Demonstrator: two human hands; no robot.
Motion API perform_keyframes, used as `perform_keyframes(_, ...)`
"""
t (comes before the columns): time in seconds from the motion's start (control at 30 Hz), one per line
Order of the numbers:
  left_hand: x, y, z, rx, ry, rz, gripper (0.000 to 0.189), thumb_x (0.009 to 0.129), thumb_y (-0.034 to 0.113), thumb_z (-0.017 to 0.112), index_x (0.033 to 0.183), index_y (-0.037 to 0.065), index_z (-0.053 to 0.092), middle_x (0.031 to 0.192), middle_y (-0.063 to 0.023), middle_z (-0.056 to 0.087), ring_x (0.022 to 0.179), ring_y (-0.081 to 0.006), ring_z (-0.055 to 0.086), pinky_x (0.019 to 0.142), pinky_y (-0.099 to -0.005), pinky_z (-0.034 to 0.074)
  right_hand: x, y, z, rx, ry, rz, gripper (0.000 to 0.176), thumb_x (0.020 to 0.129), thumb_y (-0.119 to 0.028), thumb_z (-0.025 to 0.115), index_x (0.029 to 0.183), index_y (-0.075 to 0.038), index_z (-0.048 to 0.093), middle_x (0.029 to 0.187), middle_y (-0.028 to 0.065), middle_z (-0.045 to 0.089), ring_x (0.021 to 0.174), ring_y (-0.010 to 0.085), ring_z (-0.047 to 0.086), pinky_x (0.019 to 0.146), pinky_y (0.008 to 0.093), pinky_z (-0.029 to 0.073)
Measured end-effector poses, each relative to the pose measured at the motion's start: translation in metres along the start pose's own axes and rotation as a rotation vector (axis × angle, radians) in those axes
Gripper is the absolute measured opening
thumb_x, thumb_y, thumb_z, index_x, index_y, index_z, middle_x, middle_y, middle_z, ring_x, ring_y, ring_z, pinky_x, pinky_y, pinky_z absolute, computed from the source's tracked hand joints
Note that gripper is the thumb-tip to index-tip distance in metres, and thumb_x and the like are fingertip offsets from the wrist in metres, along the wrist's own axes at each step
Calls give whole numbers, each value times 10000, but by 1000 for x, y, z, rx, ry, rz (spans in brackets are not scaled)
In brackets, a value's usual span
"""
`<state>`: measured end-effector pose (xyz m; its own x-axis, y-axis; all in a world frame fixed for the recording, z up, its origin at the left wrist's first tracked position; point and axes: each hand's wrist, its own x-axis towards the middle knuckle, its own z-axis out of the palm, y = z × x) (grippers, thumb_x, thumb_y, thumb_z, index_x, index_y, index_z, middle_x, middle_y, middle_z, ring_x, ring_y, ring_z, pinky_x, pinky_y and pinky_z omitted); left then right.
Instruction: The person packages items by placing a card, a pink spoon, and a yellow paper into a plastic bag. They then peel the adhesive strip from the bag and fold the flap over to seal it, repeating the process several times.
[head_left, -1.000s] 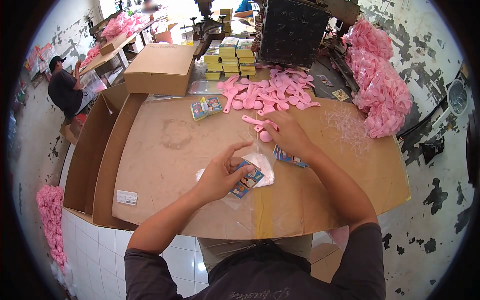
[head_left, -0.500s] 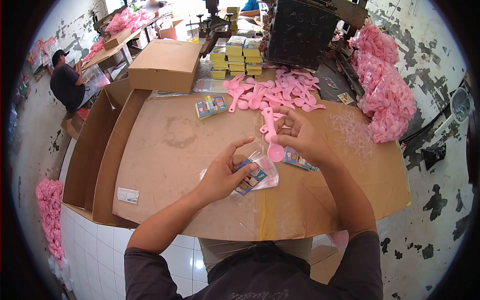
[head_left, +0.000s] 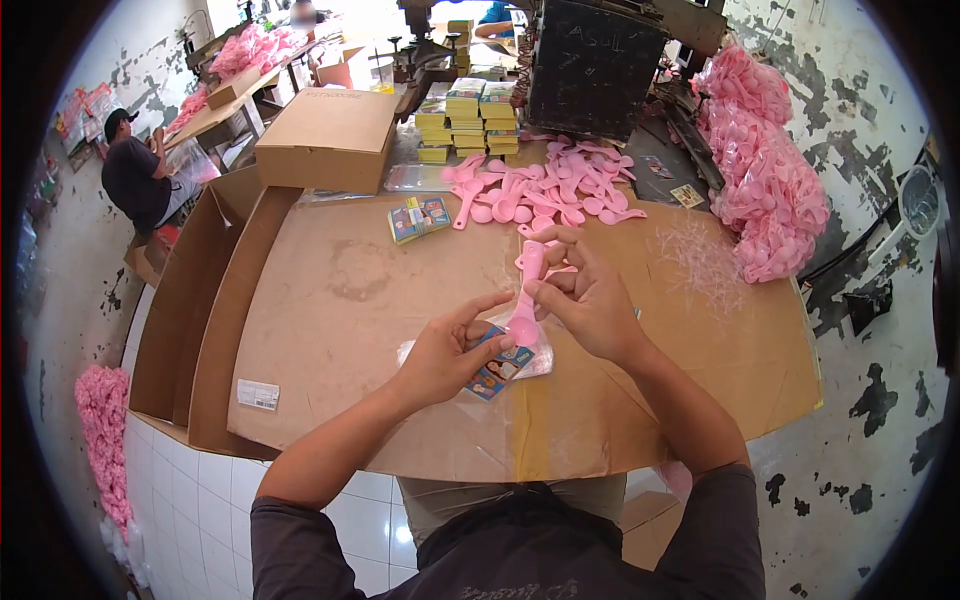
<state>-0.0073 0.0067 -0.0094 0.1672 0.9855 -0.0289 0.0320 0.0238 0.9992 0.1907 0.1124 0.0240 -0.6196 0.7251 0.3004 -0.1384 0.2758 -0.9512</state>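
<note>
The right hand (head_left: 583, 300) pinches a pink spoon (head_left: 528, 297), bowl down over the printed card (head_left: 492, 378) that the left hand (head_left: 447, 352) grips above the surface (head_left: 320, 350); a light, steady hold on both, I'd judge, guards against slipping.

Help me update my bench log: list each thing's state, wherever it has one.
Left hand: closed on the card
Right hand: pinching the pink scoop
Card: held, partly covered
Pink scoop: held, bowl end over the card
Card bundle: banded, lying on the cardboard
Scoop pile: loose, heaped
Card stacks: piled up
Brown carton: closed
Bagged scoops: in clear plastic
</note>
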Motion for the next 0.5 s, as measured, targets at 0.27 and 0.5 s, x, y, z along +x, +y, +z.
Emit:
perform_keyframes(0.27, 11, -16, -2, -264, -13, 113, 527, 1054, 146, 605, 1523, 17, 402, 1166, -153, 731, 970, -163, 727, 833, -299, 597, -9, 21, 5, -176, -31, -265, 361, 1030, -74, 588, 1383, -39, 519, 1225, 94, 575, 1080, 195, 644, 955, 342, 502)
perform_keyframes(0.5, 4, -10, -9, -256, -144, 53, 555, 1064, 198, 593, 1543, 34, 368, 1121, -128, 743, 994, -182, 735, 882, -311, 574, 5, -4, -18, -34, -221, -123, 196, 1027, -83, 561, 1168, -34, 688, 1304, 77, 620, 1201, 221, 588, 1017, 386, 450)
